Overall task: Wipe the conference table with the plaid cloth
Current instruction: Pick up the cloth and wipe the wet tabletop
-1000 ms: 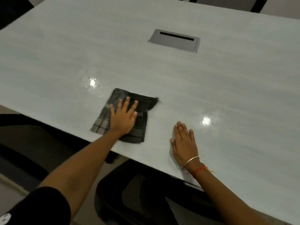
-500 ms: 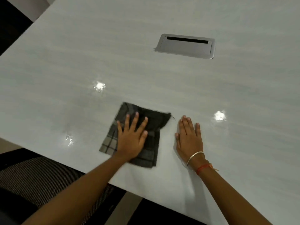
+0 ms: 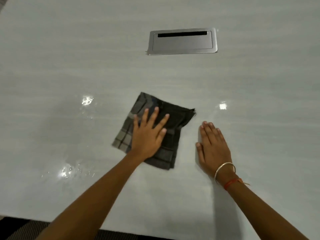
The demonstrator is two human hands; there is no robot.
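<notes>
Pale tabletop (image 3: 69, 49) glistens wet left of the plaid cloth (image 3: 174, 118), which is pressed flat under the left hand (image 3: 147, 135), grip open and fingers spread. The right hand (image 3: 213, 144) rests flat alongside. Most wiping seems left to do.

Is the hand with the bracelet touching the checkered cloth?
Apart. The head view shows a strip of bare table between the right hand and the plaid cloth; only the left hand presses on it.
</notes>
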